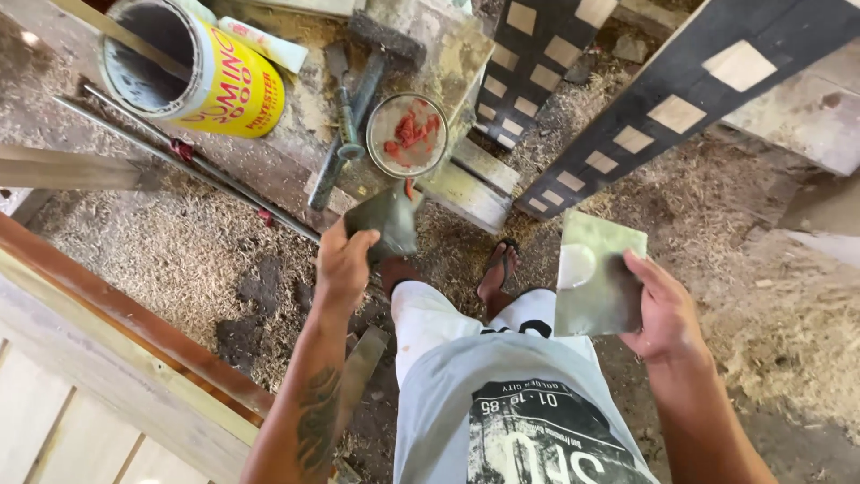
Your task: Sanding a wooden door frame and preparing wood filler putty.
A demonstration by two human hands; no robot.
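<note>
**Scraper and plate held above a sawdust floor**

Scraper blade (383, 220), grey and smeared, sits in the left hand (343, 264), a little left of the middle of the view; a spot of red paste is on its upper corner. The fingers of this hand are closed around its lower edge, thumb on top.

At the far left, a wooden frame (116, 358) with a reddish-brown edge runs diagonally. Above it a yellow can (210, 76) lies on its side, the open mouth showing a grey inside. A thin metal rod (193, 161) goes from below the can toward the left hand. Next to the right, a hammer (358, 90) rests on a dirty board, and just beside it is a round tin lid (408, 134) with red paste in it, directly above the scraper.

Below, in the middle, one foot in a sandal (498, 273) stands on the sawdust-covered floor (170, 251). Two black boards with pale square inlays (681, 99) lean at the upper right.

At the right, the right hand (663, 309) holds a flat metal plate (593, 273), pale and shiny, with a white blob on it; the fingers are closed on its right edge, thumb on the front. Both tools are well apart.
</note>
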